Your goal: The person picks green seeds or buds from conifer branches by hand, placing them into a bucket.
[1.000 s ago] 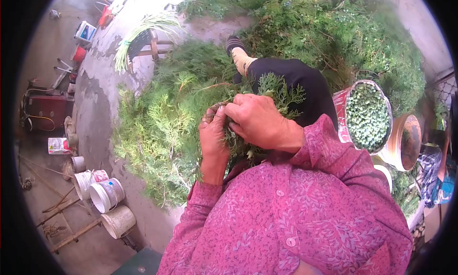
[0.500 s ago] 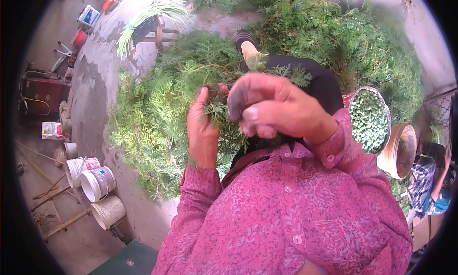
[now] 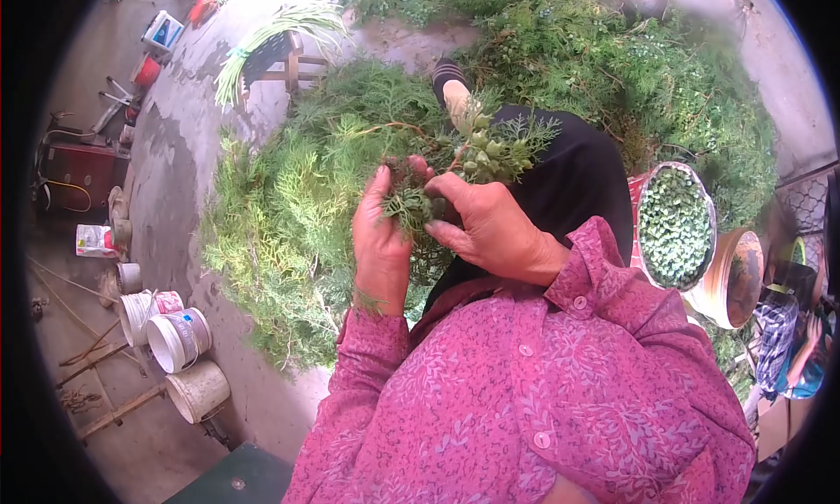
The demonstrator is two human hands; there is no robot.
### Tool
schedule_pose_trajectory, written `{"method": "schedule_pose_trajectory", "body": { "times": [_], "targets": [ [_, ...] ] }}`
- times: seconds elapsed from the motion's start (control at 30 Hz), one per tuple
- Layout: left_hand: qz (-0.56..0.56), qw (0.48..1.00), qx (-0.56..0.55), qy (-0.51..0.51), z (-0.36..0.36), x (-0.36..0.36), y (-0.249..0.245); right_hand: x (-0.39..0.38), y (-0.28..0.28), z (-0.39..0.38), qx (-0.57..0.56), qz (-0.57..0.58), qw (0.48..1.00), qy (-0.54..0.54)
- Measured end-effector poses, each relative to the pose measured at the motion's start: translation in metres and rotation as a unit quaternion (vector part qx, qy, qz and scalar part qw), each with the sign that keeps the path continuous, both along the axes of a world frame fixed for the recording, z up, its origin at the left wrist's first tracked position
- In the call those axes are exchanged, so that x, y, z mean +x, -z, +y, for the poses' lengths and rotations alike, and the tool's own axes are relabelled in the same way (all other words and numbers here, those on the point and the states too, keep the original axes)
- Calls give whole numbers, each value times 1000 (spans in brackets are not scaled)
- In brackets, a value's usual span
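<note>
Three round white plastic buckets stand at the left edge of the rough concrete floor. A heap of feathery green branches lies beside them. The left hand cups scaly foliage, its fingers pressed together and curled. The sprig, flat and fern-like with knobbly pale-green cones, rises between both hands, above the black-trousered lap. The right hand pinches its stem between thumb and forefinger. At the right, a round basin brims with pebbly green cones.
</note>
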State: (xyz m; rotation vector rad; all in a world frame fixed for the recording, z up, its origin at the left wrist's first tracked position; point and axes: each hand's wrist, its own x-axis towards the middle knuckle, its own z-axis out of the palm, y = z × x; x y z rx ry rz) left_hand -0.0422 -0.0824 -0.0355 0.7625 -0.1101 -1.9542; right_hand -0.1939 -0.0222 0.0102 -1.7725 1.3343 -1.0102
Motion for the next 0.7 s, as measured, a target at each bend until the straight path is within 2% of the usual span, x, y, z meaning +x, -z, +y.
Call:
{"method": "schedule_pose_trajectory", "body": {
  "times": [0.2,0.27,0.4,0.47,0.5,0.57,0.6,0.67,0.7],
  "targets": [
    [-51,998,-39,-12,10,-7,2,-1,15,-4,52,-20,998,2],
    [-54,997,-55,-10,13,-9,0,1,29,-6,-43,-99,994,-3],
    [-72,993,-96,3,20,-17,-8,-5,23,-2,-25,-88,996,-4],
    [-85,990,-115,13,24,-22,-11,-10,14,0,65,-12,996,-54],
    [-110,986,-126,17,24,-24,-11,-12,12,0,65,-12,996,-53],
    [-135,981,-134,22,27,-25,-10,-16,9,-3,222,-108,964,-100],
    [-175,971,-159,35,28,-25,-8,-20,5,-4,222,-109,964,-100],
    [-214,958,-184,49,30,-25,-4,-27,-4,-5,416,-290,855,-110],
    [-239,952,-184,56,32,-24,-2,-28,0,-4,420,-313,845,-107]
  ]
}}
